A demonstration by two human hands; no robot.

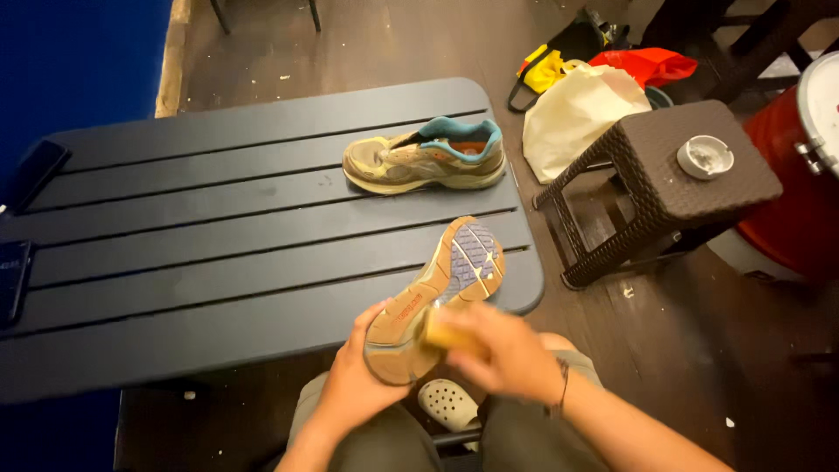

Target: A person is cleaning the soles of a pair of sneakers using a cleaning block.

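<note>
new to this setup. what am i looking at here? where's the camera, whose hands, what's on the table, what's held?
There is no machine here: a person works with two bare hands. The single picture comes from a camera worn on the person's head, looking down over their lap.

The left hand holds a tan shoe turned sole up, its heel resting on the edge of the dark slatted table. The right hand presses a small yellow block, blurred, possibly a sponge, against the sole.

A second matching shoe sits upright on the table. Two phones lie at the table's left edge. Beside the table stands a brown wicker stool.

The right hand [507, 354] is motion-blurred, its yellow sponge [450, 335] half hidden; both forearms are cut off below.
</note>
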